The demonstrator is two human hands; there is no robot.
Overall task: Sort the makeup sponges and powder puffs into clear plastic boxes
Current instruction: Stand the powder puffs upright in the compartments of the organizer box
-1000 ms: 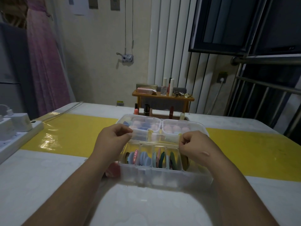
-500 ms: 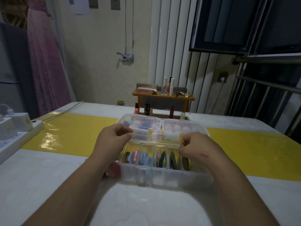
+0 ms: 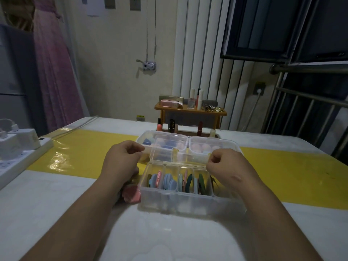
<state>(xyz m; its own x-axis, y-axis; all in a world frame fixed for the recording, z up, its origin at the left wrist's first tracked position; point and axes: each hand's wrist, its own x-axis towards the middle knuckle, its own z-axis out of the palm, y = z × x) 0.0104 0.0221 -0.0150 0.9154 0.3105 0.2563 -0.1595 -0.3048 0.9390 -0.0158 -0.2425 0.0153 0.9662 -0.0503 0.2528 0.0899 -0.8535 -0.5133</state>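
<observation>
A clear plastic box (image 3: 188, 202) with several compartments sits in front of me, holding upright blue, pink and green powder puffs (image 3: 169, 182). Its clear lid (image 3: 178, 157) stands raised over the back edge. My left hand (image 3: 122, 161) pinches the lid's left end and my right hand (image 3: 227, 166) pinches its right end. Behind it lies a second clear box (image 3: 233, 146), closed, with pink and blue makeup sponges (image 3: 205, 147) inside. A pink puff (image 3: 132, 194) lies on the table by the near box's left side, partly hidden by my left wrist.
A white power strip with chargers (image 3: 17, 147) sits at the table's left edge. Lipsticks and bottles (image 3: 172, 126) stand behind the boxes, with a small wooden shelf (image 3: 190, 110) of cosmetics beyond. A yellow band (image 3: 291, 170) crosses the white table.
The lid has risen slightly in both hands, opening more of the near box. Both hands keep their pinch at its ends.
</observation>
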